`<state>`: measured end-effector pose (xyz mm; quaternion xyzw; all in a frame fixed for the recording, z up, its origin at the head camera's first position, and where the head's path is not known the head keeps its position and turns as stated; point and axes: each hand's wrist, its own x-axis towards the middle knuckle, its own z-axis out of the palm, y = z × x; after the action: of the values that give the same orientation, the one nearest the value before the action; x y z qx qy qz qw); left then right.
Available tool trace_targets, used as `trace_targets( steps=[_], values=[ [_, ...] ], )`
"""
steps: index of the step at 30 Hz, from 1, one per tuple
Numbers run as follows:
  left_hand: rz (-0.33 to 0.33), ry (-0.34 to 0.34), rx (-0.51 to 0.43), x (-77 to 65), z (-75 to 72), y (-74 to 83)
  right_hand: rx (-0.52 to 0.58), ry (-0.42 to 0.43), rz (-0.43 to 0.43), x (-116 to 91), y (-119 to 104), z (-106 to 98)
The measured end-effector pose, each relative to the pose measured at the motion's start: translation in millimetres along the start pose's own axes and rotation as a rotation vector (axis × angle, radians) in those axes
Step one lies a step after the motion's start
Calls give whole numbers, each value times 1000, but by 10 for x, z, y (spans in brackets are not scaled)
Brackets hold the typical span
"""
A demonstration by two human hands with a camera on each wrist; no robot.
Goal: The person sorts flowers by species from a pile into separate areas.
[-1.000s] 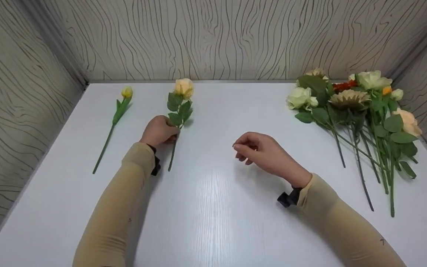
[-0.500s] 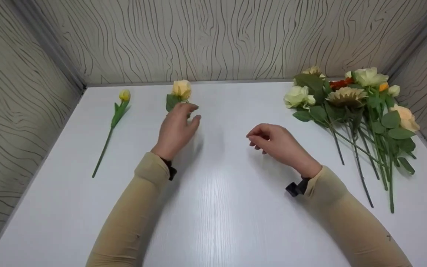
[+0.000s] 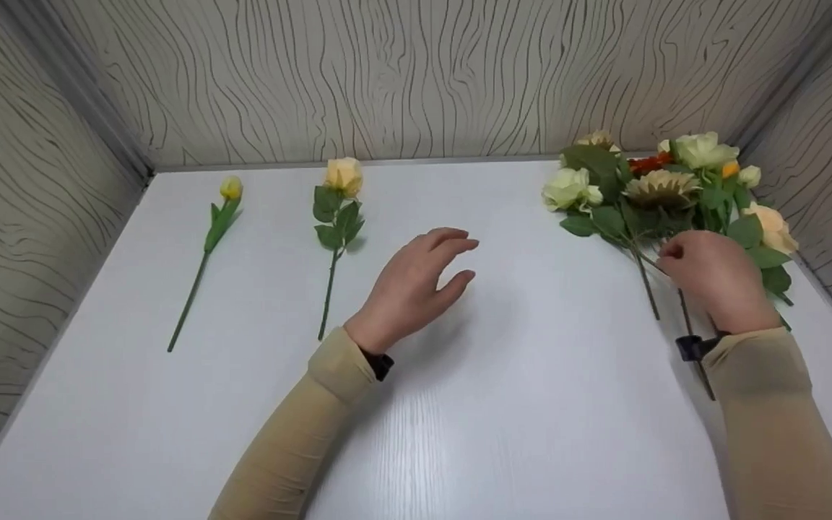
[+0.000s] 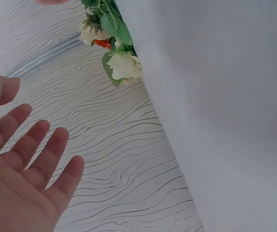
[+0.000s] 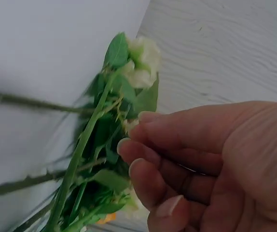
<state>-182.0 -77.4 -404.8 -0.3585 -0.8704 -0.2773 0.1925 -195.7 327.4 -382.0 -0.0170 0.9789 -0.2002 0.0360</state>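
Observation:
My left hand (image 3: 416, 285) hovers over the middle of the white table with fingers spread and nothing in it; the left wrist view shows its bare palm (image 4: 18, 188). At the right, my right hand (image 3: 719, 278) is over the stems of a heap of artificial flowers. In the right wrist view its loosely bent fingers (image 5: 150, 181) are close to a green stem (image 5: 83, 145), with nothing visible between them. A cream sunflower-like bloom (image 3: 661, 189) and a pale green-white rose (image 3: 569, 189) lie in the heap, just beyond that hand.
Left of my left hand lies a single peach-yellow rose (image 3: 344, 177) with its leafy stem. Further left is a yellow tulip (image 3: 230, 189). A wood-patterned panel (image 3: 430, 79) stands behind the table's back edge, with others at both sides.
My left hand has let go of the peach-yellow rose's stem and moved right, leaving the rose on the table. My right hand has gone from the middle to the flower heap.

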Motion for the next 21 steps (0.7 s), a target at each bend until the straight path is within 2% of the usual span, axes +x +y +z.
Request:
trace_targets(
  steps=[7, 14, 21],
  values=[
    [-47, -61, -20, -56, 42, -43, -10, -44, 61, 20, 185, 55],
    [-39, -91, -41, -59, 72, -61, -18, -78, 62, 50, 217, 95],
    [-69, -122, -65, -57, 67, -60, -3, -130, 63, 46, 173, 49]
  ],
)
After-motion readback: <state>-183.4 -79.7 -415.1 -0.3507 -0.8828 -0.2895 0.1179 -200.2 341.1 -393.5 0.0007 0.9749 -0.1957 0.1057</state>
